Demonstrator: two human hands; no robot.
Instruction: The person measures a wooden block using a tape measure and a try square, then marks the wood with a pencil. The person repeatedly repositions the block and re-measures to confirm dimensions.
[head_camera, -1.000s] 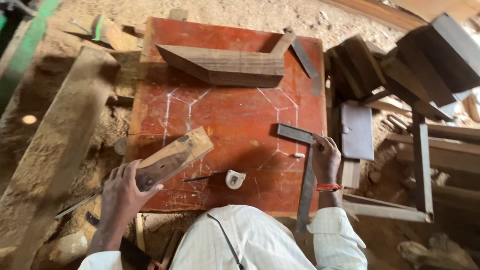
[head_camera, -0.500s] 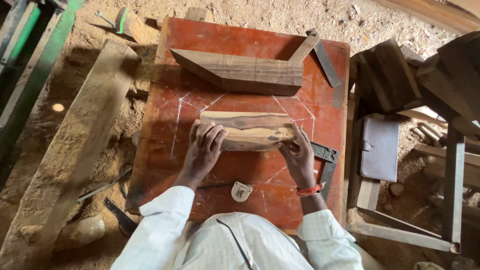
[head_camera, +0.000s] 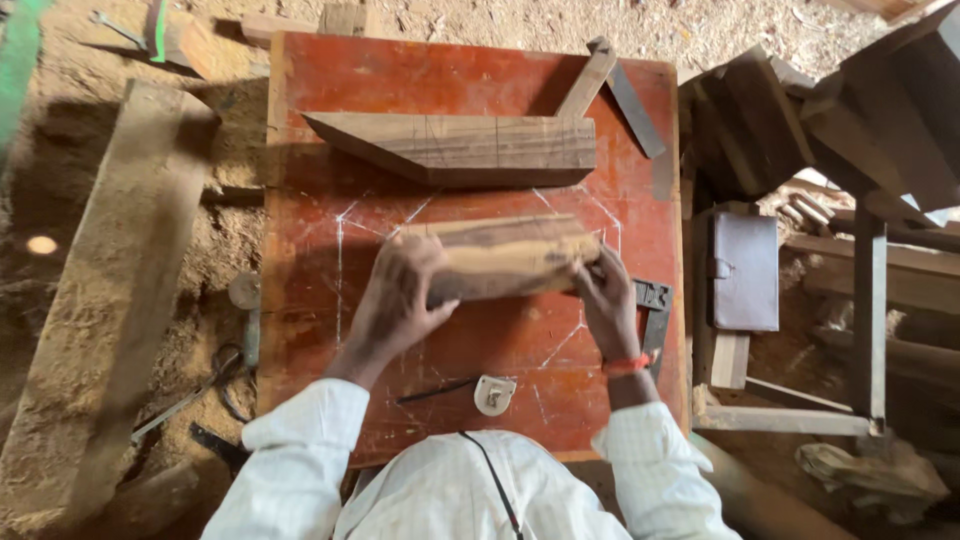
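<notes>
We look down on a floor (head_camera: 500, 20) of sand and sawdust, sunlit along the top edge. A red board (head_camera: 480, 80) with white chalk lines serves as the bench top — worn and scuffed. To its left lies a long dusty plank (head_camera: 100, 290), with a green bar (head_camera: 20, 60) in the corner beyond it. On the right we see stacked dark timbers (head_camera: 800, 130), a wooden frame (head_camera: 868, 320) and a small brown case (head_camera: 745, 270) — all partly in shade.

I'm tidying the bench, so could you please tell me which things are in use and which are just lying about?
In use: wood block, held by left hand and right hand; red board.

Lying about: long wedge, tape measure, metal square, brown case.
</notes>
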